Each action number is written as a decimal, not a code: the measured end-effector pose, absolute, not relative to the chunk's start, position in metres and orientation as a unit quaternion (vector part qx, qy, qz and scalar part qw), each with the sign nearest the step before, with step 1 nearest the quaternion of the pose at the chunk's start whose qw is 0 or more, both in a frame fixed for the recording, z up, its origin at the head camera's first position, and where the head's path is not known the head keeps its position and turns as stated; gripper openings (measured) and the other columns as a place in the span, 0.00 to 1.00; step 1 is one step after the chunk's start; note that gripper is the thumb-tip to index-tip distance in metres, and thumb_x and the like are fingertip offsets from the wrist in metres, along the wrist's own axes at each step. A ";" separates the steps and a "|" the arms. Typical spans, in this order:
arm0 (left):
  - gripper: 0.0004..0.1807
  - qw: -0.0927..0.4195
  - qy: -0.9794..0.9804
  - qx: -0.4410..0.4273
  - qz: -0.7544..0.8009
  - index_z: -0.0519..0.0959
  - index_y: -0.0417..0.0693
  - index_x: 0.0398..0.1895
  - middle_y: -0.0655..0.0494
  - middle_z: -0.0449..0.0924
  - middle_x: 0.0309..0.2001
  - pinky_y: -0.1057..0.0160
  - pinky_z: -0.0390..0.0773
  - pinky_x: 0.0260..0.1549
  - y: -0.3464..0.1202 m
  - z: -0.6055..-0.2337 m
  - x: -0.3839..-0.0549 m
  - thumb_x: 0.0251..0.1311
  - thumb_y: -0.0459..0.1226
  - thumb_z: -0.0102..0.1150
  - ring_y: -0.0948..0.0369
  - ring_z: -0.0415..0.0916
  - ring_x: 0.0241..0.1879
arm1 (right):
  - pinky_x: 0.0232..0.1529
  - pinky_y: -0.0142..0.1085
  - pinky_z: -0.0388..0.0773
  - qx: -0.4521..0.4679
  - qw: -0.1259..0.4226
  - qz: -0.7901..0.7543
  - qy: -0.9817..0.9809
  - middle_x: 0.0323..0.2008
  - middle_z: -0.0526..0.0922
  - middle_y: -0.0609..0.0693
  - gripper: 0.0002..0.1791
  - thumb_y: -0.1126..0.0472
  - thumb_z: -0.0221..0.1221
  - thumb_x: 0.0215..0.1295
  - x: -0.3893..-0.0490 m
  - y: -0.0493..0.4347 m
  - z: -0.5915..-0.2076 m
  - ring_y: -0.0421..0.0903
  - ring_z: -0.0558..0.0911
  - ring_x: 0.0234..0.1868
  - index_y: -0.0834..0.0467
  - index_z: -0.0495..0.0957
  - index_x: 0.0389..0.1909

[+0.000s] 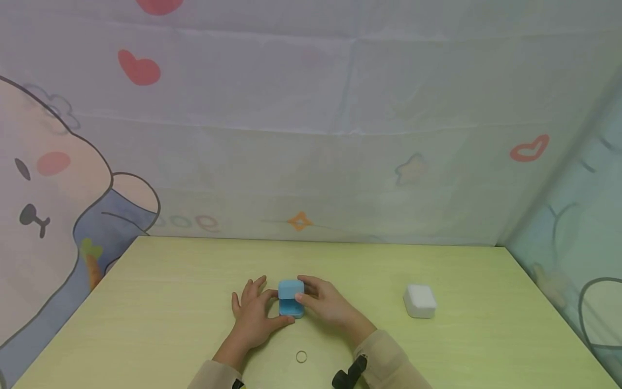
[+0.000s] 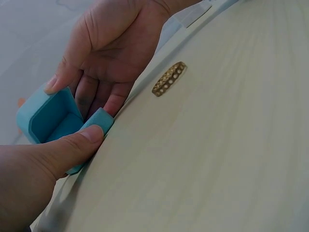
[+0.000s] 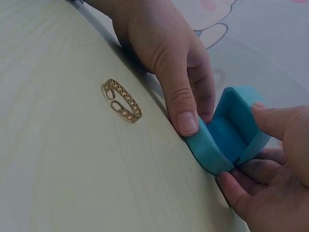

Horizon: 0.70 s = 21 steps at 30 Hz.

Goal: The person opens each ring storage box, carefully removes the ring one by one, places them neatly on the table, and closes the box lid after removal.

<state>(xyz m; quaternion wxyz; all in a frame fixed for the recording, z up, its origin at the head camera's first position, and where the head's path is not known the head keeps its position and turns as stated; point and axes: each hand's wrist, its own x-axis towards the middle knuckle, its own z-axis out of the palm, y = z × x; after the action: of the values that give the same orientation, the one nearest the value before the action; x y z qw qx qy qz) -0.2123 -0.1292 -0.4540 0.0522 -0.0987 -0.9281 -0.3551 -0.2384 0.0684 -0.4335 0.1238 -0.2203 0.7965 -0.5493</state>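
A small light-blue ring box (image 1: pixel 291 290) stands on the table with its hinged lid raised, its mouth facing the person. My left hand (image 1: pixel 256 322) grips the base from the left, thumb (image 2: pixel 91 134) on the front edge. From the right, my right hand (image 1: pixel 328 303) pinches the lid, its thumb (image 3: pixel 270 118) on the lid's edge and fingers behind. Inside, the box shows plain blue lining in the right wrist view. Nearer the person lies a gold openwork ring (image 3: pixel 123 101) with a gap in its band; the head view shows it as a thin circle (image 1: pixel 301 356).
A white rounded box (image 1: pixel 420 301) sits on the table to the right of the hands. Behind the pale wooden table (image 1: pixel 194 259) hangs a printed cloth (image 1: pixel 272 135) with hearts and a cartoon bear. A dark wrist mount (image 1: pixel 350 373) is strapped at the right sleeve.
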 end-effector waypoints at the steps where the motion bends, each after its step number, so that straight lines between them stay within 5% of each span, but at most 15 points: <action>1: 0.32 0.053 -0.928 -0.099 -0.355 0.78 0.45 0.48 0.39 0.52 0.71 0.29 0.26 0.61 -0.129 -0.454 -0.212 0.43 0.54 0.72 0.35 0.37 0.71 | 0.64 0.54 0.65 -0.220 0.124 -0.548 0.797 0.65 0.67 0.64 0.32 0.53 0.51 0.71 -0.239 0.068 -0.434 0.61 0.68 0.66 0.66 0.58 0.68; 21: 0.31 0.057 -0.927 -0.099 -0.357 0.79 0.46 0.48 0.38 0.52 0.71 0.29 0.27 0.61 -0.128 -0.455 -0.212 0.43 0.54 0.72 0.35 0.38 0.71 | 0.64 0.54 0.66 -0.220 0.126 -0.546 0.799 0.65 0.67 0.64 0.33 0.52 0.51 0.70 -0.241 0.070 -0.440 0.60 0.68 0.65 0.66 0.58 0.68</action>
<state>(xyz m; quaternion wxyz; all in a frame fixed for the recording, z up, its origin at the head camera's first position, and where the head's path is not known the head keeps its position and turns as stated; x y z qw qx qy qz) -0.2125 -0.1278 -0.4552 0.0571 -0.0986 -0.9270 -0.3572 -0.2410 0.0697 -0.4400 0.1261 -0.2198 0.7987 -0.5457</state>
